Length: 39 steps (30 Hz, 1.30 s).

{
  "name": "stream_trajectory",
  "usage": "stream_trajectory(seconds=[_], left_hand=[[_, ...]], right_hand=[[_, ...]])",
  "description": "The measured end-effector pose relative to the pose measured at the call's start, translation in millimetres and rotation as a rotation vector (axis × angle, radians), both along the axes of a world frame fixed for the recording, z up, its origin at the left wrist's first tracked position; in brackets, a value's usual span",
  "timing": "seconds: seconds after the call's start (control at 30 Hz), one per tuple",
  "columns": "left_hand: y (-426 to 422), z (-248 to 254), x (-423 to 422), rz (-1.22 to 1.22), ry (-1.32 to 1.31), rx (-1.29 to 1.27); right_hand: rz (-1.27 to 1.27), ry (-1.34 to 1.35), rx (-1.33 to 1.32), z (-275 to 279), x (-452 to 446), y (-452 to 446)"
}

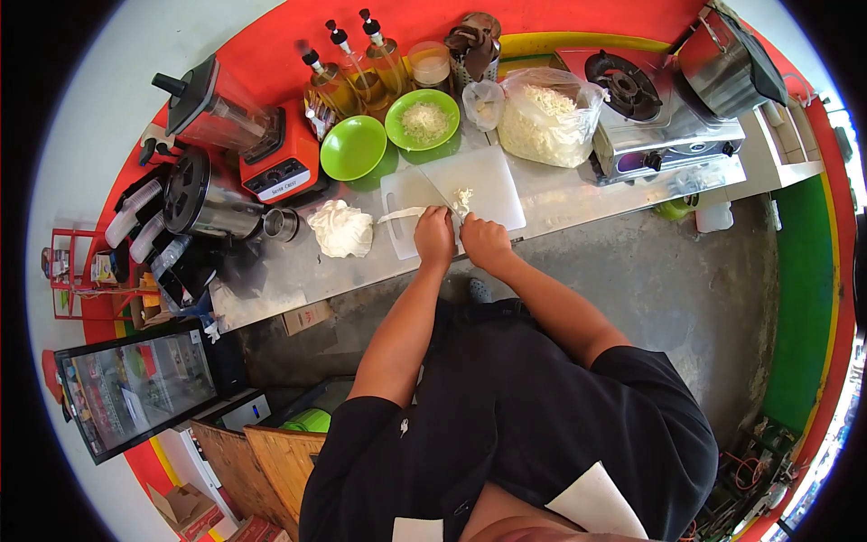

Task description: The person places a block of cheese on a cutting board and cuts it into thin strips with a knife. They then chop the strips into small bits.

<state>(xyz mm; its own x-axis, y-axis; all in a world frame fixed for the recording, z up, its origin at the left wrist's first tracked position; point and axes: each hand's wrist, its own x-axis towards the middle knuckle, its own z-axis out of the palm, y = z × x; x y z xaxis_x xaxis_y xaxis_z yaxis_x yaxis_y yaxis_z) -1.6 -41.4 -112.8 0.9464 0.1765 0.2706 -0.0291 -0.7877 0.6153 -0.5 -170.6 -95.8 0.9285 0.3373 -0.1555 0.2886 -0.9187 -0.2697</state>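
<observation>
On a white cutting board point(495, 185), my right hand point(486, 242) is closed around a knife point(440, 188), its blade slanting away to the upper left. Close beside it, my left hand point(435, 237) has its fingers curled down on a long, pale strip of food point(402, 214) that sticks out to the left. Small pale chopped pieces point(463, 196) lie to the right of the blade. A white, crumpled bundle point(341, 228) rests left of the board; what it is made of is unclear. My left fingertips are partly hidden.
Behind the board stand a green bowl point(353, 147), another green bowl point(423, 120) with pale bits, and a clear bag point(548, 126) of chopped pieces. A red blender point(280, 158) is left, a gas stove point(668, 140) right. Oil bottles point(366, 81) line the back.
</observation>
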Motion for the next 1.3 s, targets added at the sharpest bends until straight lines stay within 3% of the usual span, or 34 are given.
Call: stream_trajectory(seconds=[0.17, 0.6, 0.97, 1.3], left_hand=[[2, -3, 1, -0.003, 0.04, -0.001], [0, -1, 1, 0.025, 0.02, 0.005], [3, -3, 1, 0.002, 0.066, -0.006], [1, -1, 2, 0.017, 0.056, 0.024]], right_hand=[[0.083, 0.129, -0.065, 34, -2, 1], [-0.007, -0.056, -0.07, -8, -14, 3], [0.032, 0.157, -0.006, 25, 0, 0], [-0.015, -0.018, -0.025, 5, -17, 4]])
